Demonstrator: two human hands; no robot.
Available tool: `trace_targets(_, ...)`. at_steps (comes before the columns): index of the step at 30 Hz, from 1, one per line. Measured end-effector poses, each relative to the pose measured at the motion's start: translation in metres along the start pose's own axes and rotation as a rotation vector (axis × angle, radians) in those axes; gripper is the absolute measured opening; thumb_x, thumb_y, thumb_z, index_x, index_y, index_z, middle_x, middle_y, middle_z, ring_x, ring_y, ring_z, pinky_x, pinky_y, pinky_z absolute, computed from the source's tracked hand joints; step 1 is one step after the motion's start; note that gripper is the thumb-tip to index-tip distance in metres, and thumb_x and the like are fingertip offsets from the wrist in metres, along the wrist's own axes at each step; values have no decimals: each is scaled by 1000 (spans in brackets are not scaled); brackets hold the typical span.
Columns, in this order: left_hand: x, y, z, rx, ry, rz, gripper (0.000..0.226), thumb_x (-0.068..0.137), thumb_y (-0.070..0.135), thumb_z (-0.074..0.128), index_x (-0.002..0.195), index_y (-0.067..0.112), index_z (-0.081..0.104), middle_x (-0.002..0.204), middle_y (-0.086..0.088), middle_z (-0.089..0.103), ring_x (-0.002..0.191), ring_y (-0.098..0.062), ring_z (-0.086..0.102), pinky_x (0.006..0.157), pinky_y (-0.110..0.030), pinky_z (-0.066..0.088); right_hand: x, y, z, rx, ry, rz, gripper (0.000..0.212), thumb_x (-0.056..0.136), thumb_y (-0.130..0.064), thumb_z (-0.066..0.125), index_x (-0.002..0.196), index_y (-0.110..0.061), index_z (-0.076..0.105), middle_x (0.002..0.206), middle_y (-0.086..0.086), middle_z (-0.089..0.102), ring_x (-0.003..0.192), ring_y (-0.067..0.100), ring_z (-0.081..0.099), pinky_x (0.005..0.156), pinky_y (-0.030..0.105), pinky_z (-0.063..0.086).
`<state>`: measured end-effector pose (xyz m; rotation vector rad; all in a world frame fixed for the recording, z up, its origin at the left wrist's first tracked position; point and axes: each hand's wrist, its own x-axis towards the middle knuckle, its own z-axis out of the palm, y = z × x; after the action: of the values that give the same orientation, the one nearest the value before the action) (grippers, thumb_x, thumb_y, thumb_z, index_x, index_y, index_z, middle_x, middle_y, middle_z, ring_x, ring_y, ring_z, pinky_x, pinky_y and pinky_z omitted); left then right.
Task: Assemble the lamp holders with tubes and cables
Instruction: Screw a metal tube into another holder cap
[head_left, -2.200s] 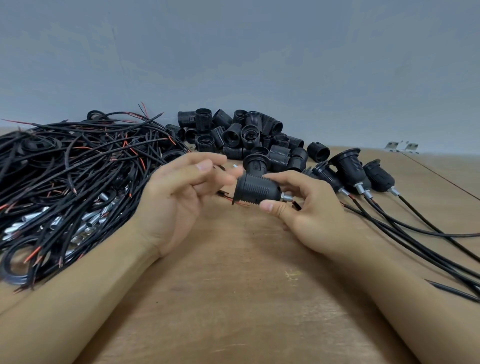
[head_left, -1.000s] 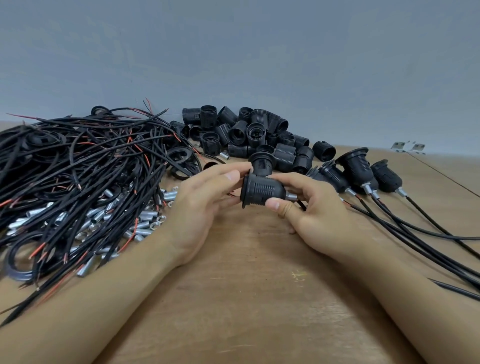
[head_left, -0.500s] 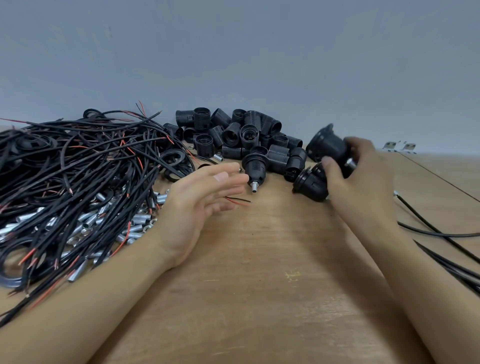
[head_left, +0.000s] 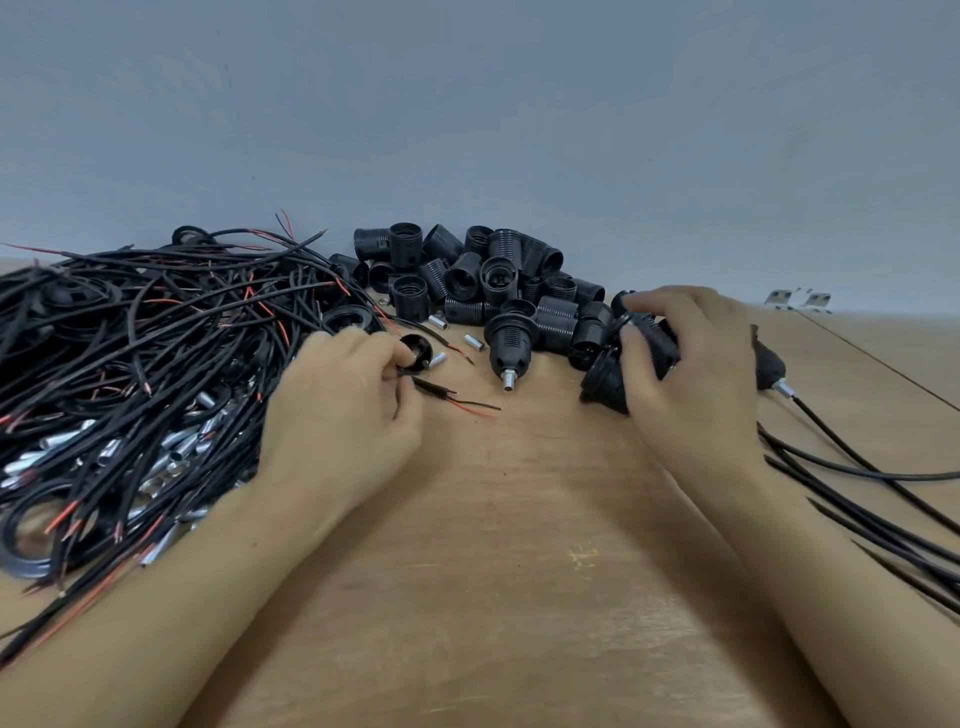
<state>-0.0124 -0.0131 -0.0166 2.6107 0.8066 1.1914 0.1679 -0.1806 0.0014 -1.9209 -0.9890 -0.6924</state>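
Observation:
My left hand (head_left: 343, 405) pinches a black cable (head_left: 457, 397) with bare red and black ends, right beside a small black ring (head_left: 415, 352) at its fingertips. My right hand (head_left: 685, 374) lies over assembled black lamp holders (head_left: 602, 379) at the right, fingers curled around one. A lamp holder with a metal tube (head_left: 506, 343) stands alone between my hands. A heap of loose black lamp holder shells (head_left: 483, 280) is at the back.
A big tangle of black cables (head_left: 130, 338) covers the left of the wooden table (head_left: 493, 571), with several silver metal tubes (head_left: 171, 452) under it. Cables of finished holders (head_left: 857, 478) trail off right. Two small metal brackets (head_left: 797, 299) lie far right.
My right hand carried the assembled holder right and set it down among the finished ones. My left hand dropped to the table and took up a cable end.

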Motion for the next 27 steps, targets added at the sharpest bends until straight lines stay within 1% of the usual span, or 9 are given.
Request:
trace_targets(2, 6, -9, -7, 114, -40, -96, 14, 85, 24, 59, 94, 20, 69, 89, 2, 66, 94, -27, 54, 77, -40, 48, -4, -6, 3, 50, -30, -72, 18, 90, -5, 63, 106, -10, 69, 101, 0, 64, 106, 23, 51, 92, 7, 27)
trace_targets(4, 10, -19, -12, 263, -140, -168, 18, 89, 29, 55, 97, 22, 70, 91, 0, 68, 98, -29, 53, 76, -39, 46, -8, -11, 6, 119, -86, -112, 17, 91, -6, 63, 106, -9, 70, 99, -2, 66, 102, 20, 55, 91, 12, 35)
trace_targets(8, 11, -26, -12, 477, -304, -116, 24, 95, 34, 50, 106, 30, 71, 100, 4, 66, 103, -25, 47, 77, -34, 37, -15, -16, 9, 200, -189, -136, 19, 92, -7, 64, 109, -13, 70, 97, -11, 64, 99, 13, 58, 88, 26, 46)
trace_targets(10, 12, -27, -10, 447, -326, -148, 20, 96, 31, 54, 102, 32, 73, 98, 0, 62, 104, -26, 47, 75, -32, 34, -15, -16, 10, 214, -215, -124, 19, 92, -7, 64, 108, -15, 71, 96, -14, 63, 98, 11, 58, 88, 28, 47)
trace_targets(12, 14, -31, -11, 350, -325, -222, 15, 93, 29, 61, 97, 32, 75, 95, -6, 57, 103, -29, 51, 75, -34, 41, -15, -16, 10, 223, -231, -110, 18, 92, -8, 64, 107, -16, 71, 94, -16, 62, 97, 10, 58, 87, 29, 48)
trace_targets(18, 17, -35, -10, 322, -324, -128, 20, 90, 26, 62, 107, 26, 73, 98, 2, 70, 103, -26, 50, 84, -40, 47, -15, -18, 10, 229, -256, -90, 17, 92, -8, 64, 104, -16, 73, 95, -11, 67, 95, 14, 60, 86, 35, 49)
trace_targets(22, 21, -38, -7, 365, -352, -115, 24, 89, 26, 59, 109, 17, 69, 100, -2, 62, 96, -23, 43, 84, -35, 44, -15, -18, 11, 232, -280, -75, 17, 92, -10, 64, 103, -19, 73, 92, -17, 64, 93, 11, 59, 83, 28, 47)
trace_targets(24, 24, -36, -5, 459, -390, -93, 21, 91, 24, 54, 102, 12, 69, 97, -5, 58, 91, -22, 38, 82, -34, 43, -16, -17, 12, 230, -288, -69, 17, 92, -10, 64, 103, -20, 72, 91, -19, 63, 92, 10, 59, 83, 25, 47)
trace_targets(27, 25, -35, -6, 487, -409, -120, 18, 92, 19, 54, 93, 13, 72, 96, -5, 62, 95, -25, 46, 78, -35, 44, -16, -17, 12, 244, -301, -55, 17, 92, -11, 64, 101, -23, 72, 91, -21, 63, 91, 8, 59, 80, 20, 45)
